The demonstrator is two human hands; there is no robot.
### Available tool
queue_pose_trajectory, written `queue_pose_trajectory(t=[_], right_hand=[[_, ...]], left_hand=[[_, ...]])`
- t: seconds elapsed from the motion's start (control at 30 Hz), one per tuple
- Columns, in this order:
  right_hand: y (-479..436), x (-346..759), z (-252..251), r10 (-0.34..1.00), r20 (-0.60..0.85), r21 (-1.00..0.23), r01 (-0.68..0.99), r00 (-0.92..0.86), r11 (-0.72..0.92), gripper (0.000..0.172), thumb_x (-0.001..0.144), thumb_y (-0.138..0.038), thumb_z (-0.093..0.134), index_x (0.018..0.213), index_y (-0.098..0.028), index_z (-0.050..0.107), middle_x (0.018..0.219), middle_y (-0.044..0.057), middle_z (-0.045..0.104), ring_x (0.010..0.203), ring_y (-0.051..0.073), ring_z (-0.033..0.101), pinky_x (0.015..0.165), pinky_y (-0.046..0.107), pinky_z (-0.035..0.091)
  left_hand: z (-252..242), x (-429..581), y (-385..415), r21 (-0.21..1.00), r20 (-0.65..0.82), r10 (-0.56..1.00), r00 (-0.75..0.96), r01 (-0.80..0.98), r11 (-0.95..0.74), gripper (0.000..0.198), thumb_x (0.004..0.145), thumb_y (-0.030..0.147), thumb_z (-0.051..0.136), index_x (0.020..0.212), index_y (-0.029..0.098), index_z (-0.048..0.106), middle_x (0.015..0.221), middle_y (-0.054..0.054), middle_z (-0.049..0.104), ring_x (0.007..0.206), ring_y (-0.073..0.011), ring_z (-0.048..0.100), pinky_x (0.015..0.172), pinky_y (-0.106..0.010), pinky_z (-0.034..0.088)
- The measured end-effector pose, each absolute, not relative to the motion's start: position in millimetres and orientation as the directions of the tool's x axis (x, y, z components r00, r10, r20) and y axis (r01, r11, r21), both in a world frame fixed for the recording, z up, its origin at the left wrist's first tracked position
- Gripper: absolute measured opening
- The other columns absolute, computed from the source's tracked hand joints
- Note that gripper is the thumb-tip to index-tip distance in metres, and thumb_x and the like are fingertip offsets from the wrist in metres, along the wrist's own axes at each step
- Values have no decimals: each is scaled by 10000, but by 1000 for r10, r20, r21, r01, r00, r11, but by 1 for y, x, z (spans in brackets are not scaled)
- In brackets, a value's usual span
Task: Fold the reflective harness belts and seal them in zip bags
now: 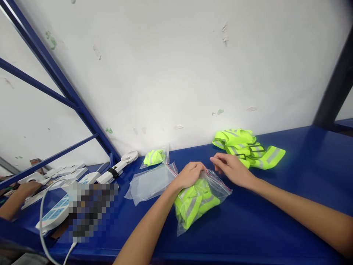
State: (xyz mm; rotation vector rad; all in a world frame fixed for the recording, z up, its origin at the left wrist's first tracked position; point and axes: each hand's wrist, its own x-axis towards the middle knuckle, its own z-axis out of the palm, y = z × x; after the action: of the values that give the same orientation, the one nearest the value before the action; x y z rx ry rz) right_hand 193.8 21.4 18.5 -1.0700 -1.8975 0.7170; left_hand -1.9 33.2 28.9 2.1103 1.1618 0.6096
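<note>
A person's left hand grips the upper rim of a clear bag at lower centre of the frame, fingers closed on the plastic beside a red strip, with neon-yellow striped fabric bundled inside. The right hand hovers just right of the rim, fingers curled; it appears to hold nothing, though whether thumb and fingertips meet cannot be told. Good handling here would call for a firm left pinch at the corner, the rim drawn straight by the right thumb and forefinger, and the fabric pressed low, clear of the red strip, with a light touch to spare the thin film. Flat clear bags lie near centre, left of the hands; a smaller filled bag sits behind them by the wall. Loose neon-yellow fabric is heaped right of centre on the blue table.
</note>
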Motion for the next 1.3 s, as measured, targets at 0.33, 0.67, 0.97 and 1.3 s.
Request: queue_pose_trajectory(t=[0.33, 0.67, 0.97, 1.3], right_hand=[[23, 191, 9, 770, 350, -672, 429, -534, 603, 215, 798, -288, 627, 988, -199, 675, 754, 11, 668, 575, 128, 551, 552, 237, 420], [19, 189, 14, 860, 275, -870, 270, -431, 413, 303, 901, -452, 502, 877, -195, 660, 695, 10, 656, 546, 145, 573, 503, 251, 423], [13, 190, 20, 850, 91, -994, -100, -519, 46, 309, 839, -498, 597, 868, -235, 436, 802, -24, 599, 584, 118, 564, 461, 200, 402], [15, 191, 22, 738, 136, -975, 45, -661, 220, 321, 831, -403, 636, 629, -156, 596, 1183, 63, 578, 1000, 228, 576, 792, 303, 445]], left_hand=[[31, 0, 22, 795, 485, 819, 305, 237, -559, 229, 953, 298, 424, 955, 167, 611, 939, -62, 651, 900, -161, 615, 780, -264, 482], [34, -3, 17, 713, 631, 697, 340, 101, -694, 173, 907, 227, 523, 788, 156, 626, 916, -78, 658, 884, -166, 625, 800, -289, 497], [41, -11, 20, 805, 339, 844, 416, 336, -489, 231, 818, 220, 526, 1012, 170, 641, 921, -48, 681, 869, -182, 630, 768, -278, 480], [32, -21, 33, 830, 24, 941, 338, 517, -207, 309, 822, 325, 444, 693, 151, 665, 619, 1, 602, 599, -138, 496, 596, -262, 361]])
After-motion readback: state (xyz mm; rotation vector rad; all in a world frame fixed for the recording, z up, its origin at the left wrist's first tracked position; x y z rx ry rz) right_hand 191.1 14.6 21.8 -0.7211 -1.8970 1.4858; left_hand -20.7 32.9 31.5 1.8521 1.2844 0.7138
